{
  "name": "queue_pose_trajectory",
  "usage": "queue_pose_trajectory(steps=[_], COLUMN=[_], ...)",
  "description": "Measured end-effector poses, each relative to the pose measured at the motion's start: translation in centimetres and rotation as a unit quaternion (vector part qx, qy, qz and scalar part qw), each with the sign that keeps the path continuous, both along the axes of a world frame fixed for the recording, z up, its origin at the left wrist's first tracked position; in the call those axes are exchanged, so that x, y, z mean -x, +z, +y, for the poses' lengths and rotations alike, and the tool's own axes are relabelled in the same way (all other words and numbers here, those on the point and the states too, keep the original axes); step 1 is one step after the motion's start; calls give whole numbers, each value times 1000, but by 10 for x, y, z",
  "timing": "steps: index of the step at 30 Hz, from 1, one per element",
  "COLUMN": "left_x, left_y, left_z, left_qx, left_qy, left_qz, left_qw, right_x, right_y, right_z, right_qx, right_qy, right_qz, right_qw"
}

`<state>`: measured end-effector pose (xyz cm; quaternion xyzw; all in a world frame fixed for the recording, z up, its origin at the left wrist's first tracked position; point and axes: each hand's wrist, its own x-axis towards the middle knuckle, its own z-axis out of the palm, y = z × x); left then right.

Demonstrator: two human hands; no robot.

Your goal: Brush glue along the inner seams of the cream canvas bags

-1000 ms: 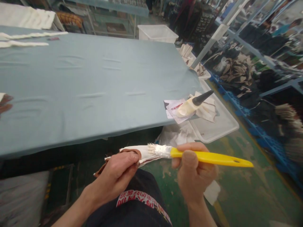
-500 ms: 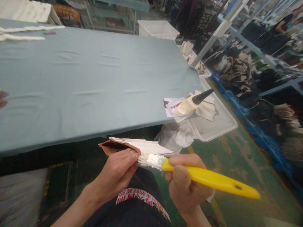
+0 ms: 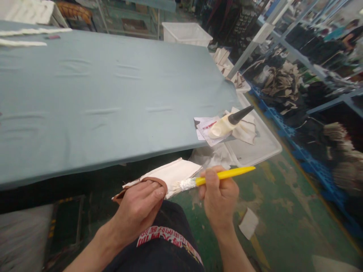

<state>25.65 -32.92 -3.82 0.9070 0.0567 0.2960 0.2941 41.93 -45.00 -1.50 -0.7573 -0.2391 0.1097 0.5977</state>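
Note:
My left hand [image 3: 138, 209] is closed on a flat piece of material [image 3: 172, 173], white on the upper face with a brown edge under my fingers, held over my lap below the table edge. My right hand [image 3: 218, 196] grips a yellow-handled brush [image 3: 221, 175]. Its white, glue-caked bristles [image 3: 183, 185] touch the lower edge of the white piece. The handle points up and to the right.
A grey-blue covered table [image 3: 113, 94] fills the upper left. At its right corner a cream glue bottle with a black nozzle [image 3: 227, 122] lies on papers. A white tray [image 3: 255, 147] and a white bin [image 3: 185, 34] stand beside it. Shelving with dark materials lines the right.
The brush handle swung from pointing down-right to up-right, and my right hand rolled over. The white piece tilted so its face shows more.

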Motion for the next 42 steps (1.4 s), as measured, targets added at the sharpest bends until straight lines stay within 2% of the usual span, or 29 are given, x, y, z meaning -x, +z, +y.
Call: queue_pose_trajectory(steps=[2,5,7,9,11,16,18,21,24,27,31,33,37,42], left_x=[-1,-2,-2,-3,-3,-2,-2,-2,-3,-3,-3,-3,-4,-5], left_y=[0,-1,-1,-1,0,-2,-5,-9,-9,-8,-9,-9,-12,-15], left_z=[0,0,1,2,2,0,-1,-2,-2,-2,-2,-2,-2,-3], left_qx=[-15,-34,-44,-49,-50,-44,-39,-42,-49,-49,-49,-47,-40,-37], left_qy=[1,3,6,8,6,5,3,1,-2,-6,-20,-17,-21,-7], left_qz=[-4,-15,-22,-24,-21,-12,-13,-15,-15,-20,-20,-23,-18,-17], left_qw=[1000,999,999,998,999,999,999,999,999,999,998,998,999,999], right_x=[-6,-2,5,9,6,-18,-21,-11,0,-4,-26,-34,-28,6], right_y=[0,8,14,16,12,-2,3,20,30,21,0,-3,13,37], right_z=[-3,-5,-3,2,5,1,-1,-1,4,4,1,1,3,9], right_qx=[16,-23,-59,-60,-28,68,73,39,17,57,126,143,139,55], right_qy=[-17,-23,-6,22,31,6,8,21,70,89,49,32,46,116], right_qz=[-15,18,53,61,44,-27,-37,-13,23,26,-30,-72,-149,-150], right_qw=[1000,999,997,996,998,997,997,999,997,994,990,987,978,980])
